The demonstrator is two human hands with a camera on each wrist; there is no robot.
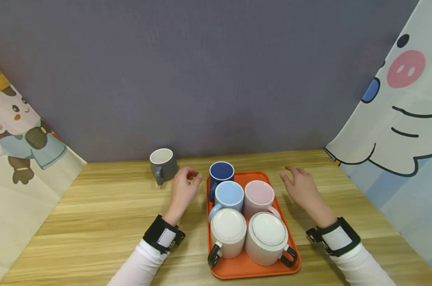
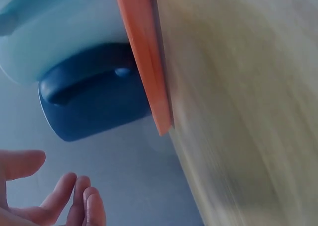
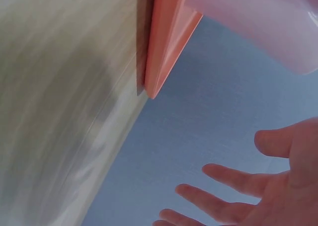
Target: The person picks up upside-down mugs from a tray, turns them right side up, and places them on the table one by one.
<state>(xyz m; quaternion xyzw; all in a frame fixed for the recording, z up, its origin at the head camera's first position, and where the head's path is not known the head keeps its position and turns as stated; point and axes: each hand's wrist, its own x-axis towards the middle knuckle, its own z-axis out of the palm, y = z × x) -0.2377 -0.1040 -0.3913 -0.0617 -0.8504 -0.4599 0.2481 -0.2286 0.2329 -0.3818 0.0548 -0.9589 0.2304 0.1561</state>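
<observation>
- Left hand (image 1: pixel 183 190), fingers loosely curled and holding nothing, hovers over the tabletop (image 1: pixel 105 214); navy mug (image 1: pixel 221 172) sits nearest, at its 2 o'clock.
- Right hand (image 1: pixel 301 186), fingers spread, hangs at the tray's (image 1: pixel 253 268) 3 o'clock side.

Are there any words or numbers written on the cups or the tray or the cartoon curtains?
None can be read.
The mugs and the orange tray are plain, with no print showing.
The cartoon cloths, left and right, show only drawings, no letters.
The white patches on the wrist straps look blank.
</observation>
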